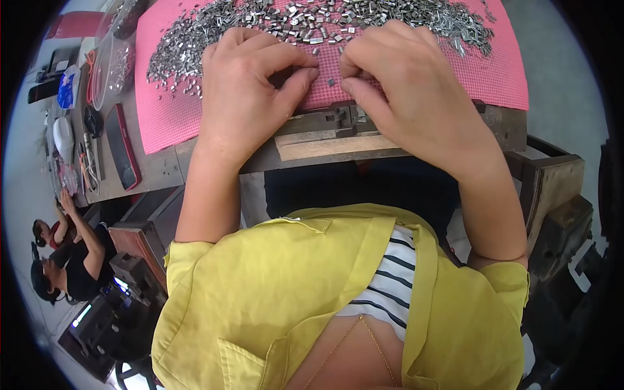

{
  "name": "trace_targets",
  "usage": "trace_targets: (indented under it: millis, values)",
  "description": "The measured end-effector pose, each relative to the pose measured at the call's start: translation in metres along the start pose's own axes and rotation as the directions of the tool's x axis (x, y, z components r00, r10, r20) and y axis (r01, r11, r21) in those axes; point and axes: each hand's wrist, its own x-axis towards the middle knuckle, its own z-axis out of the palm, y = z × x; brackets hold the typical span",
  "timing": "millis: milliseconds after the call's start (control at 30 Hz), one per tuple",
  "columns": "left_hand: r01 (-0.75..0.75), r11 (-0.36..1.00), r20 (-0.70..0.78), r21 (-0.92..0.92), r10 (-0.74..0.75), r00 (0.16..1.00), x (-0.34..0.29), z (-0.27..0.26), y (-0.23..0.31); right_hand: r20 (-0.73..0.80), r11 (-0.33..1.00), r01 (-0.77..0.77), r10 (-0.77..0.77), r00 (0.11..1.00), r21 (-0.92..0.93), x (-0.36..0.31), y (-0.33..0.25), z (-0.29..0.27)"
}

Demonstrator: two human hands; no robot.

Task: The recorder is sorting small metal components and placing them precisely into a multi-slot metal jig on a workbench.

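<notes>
My left hand [250, 81] is closed over the pink textured mat [170, 120], thumb and forefinger pressed together in a pinch. Whatever is between those fingertips is too small to make out. Opposite it, my right hand [406, 81] is curled with thumb and forefinger close together; its fingertips' contents are hidden too. A tiny dark square piece [331, 82] lies on the mat between the two hands. Just below the fingertips, a dark metal fixture [344, 119] sits at the table's near edge. Many small silvery metal pieces [312, 19] are spread beyond my hands.
Finer metal parts [175, 55] are heaped left, thin pin-like ones [465, 29] right. A wooden strip [331, 147] runs along the front edge. Left of the mat are a red-edged phone [122, 146], hand tools [91, 156] and a clear plastic container [117, 65]. Two people [68, 260] sit farther left.
</notes>
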Motion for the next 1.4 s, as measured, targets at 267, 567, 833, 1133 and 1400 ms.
trace_targets:
  millis: [267,567,833,1133,1400]
  values:
    - [-0.069,0.997,-0.007,0.019,0.069,0.998,0.0,-0.001,-0.001,0.059,0.985,-0.094,0.103,0.993,-0.141,0.005,-0.014,0.014]
    - [-0.009,0.999,-0.088,-0.034,0.006,0.996,-0.004,0.007,0.004,-0.023,0.956,-0.145,0.144,0.989,-0.253,0.007,-0.026,0.018]
    - [-0.022,0.997,-0.164,-0.078,0.009,0.986,-0.003,0.011,-0.002,0.016,0.98,-0.109,0.113,0.993,-0.169,0.004,-0.015,0.017]
    - [0.022,0.969,-0.182,-0.245,-0.068,0.981,-0.008,0.003,0.009,-0.116,0.963,-0.266,0.269,0.956,0.038,-0.051,0.021,-0.054]
    - [-0.143,0.967,-0.084,-0.21,0.128,0.988,0.003,0.021,0.063,-0.04,0.988,-0.089,0.085,0.996,-0.128,-0.074,0.018,-0.053]
